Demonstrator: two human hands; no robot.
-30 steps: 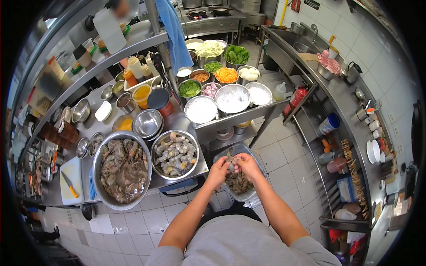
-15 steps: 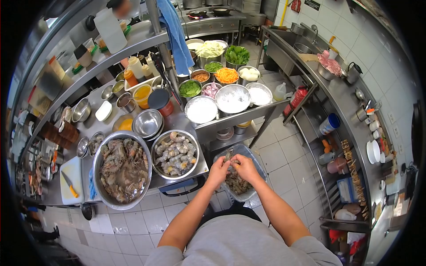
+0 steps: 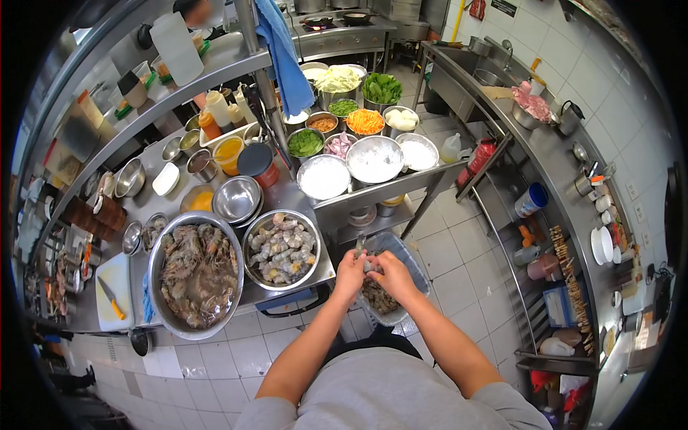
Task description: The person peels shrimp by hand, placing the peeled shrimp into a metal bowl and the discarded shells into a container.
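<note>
Though small, a glossy grey shrimp between bare hands.

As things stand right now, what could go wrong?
The shrimp between the left hand and right hand could slip into the tub below. The large metal bowl sits at the counter's near edge, so a bump might spill it. The knife lies uncovered on the cutting board; a careless reach could cut.

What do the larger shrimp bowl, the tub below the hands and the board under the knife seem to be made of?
Larger bowl: metal, probably stainless steel or aluminium; grey with a dull sheen along its rim.
Tub: likely plastic, since its walls look pale and translucent.
Board: probably plastic, smooth, whitish, no visible wood grain.
</note>
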